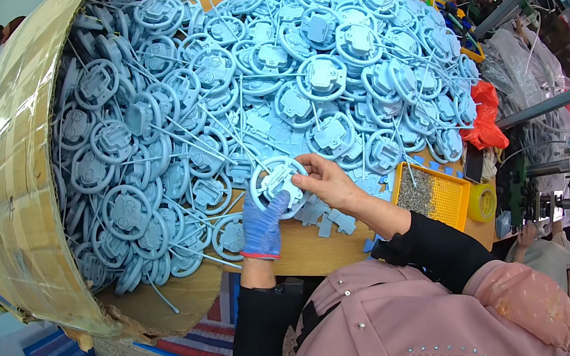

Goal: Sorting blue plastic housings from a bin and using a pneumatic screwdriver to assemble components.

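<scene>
A light-blue plastic wheel-shaped part (pixel 274 177), with a ring and a raised centre, is held between my two hands at the near edge of the pile. My left hand (pixel 264 227), in a blue glove with a red cuff, grips it from below with the thumb on its face. Bare fingers of my right hand (pixel 328 183) pinch its right rim; whether they also hold something small is hidden. A large heap of similar wheels (pixel 323 76) rises just beyond, with thin stems sticking out. Small flat light-blue pieces (pixel 337 221) lie on the wooden table (pixel 312 257) beside my hands.
A cardboard box (pixel 16 183) on its side, filled with more wheels, stands at the left. To the right are a yellow tray (pixel 452 198) with small metal screws, a yellow tape roll (pixel 482 203) and a red plastic bag (pixel 484 118). Other people are at work nearby.
</scene>
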Tool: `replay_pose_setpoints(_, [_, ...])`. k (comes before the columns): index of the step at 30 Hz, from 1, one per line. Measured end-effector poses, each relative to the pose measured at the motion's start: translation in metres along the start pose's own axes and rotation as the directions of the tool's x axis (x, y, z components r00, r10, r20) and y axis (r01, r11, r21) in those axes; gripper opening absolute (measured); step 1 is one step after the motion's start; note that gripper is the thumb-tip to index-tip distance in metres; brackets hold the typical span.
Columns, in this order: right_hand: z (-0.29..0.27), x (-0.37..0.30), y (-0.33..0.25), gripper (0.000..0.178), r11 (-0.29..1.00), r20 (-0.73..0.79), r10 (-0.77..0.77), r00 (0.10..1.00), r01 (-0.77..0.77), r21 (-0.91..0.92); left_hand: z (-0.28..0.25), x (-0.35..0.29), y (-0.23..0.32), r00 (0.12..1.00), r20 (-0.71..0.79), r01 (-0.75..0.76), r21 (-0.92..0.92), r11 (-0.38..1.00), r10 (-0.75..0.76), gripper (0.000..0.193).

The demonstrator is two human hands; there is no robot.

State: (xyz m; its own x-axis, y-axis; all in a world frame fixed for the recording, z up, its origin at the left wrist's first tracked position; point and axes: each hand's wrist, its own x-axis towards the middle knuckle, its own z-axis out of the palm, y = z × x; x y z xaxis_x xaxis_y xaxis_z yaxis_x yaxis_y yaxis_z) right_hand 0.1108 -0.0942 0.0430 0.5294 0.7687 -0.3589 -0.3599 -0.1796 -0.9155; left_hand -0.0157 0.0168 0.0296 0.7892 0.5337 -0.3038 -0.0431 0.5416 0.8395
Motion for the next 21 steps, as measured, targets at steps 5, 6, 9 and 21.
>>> replay_pose_setpoints(5, [0.000, -0.001, 0.000, 0.050, 0.998, -0.017, 0.024, 1.000, -0.023, 0.060, 0.000, -0.006, -0.003, 0.994, 0.070, 0.092, -0.196, 0.976, -0.079, 0.062])
replay_pose_setpoints(6, [0.001, -0.002, -0.003, 0.050, 0.998, -0.011, 0.033, 0.999, -0.032, 0.057, -0.001, -0.007, -0.004, 0.995, 0.058, 0.087, -0.203, 0.975, -0.077, 0.064])
replay_pose_setpoints(9, [0.003, -0.004, -0.001, 0.049, 0.997, -0.021, 0.037, 0.999, -0.035, 0.064, -0.003, -0.006, -0.009, 0.998, 0.031, 0.066, -0.199, 0.978, -0.061, 0.066])
replay_pose_setpoints(21, [0.009, -0.016, 0.003, 0.053, 0.999, -0.029, 0.030, 0.999, -0.028, 0.045, -0.007, -0.004, -0.020, 0.987, -0.158, 0.031, -0.017, 0.999, -0.033, 0.047])
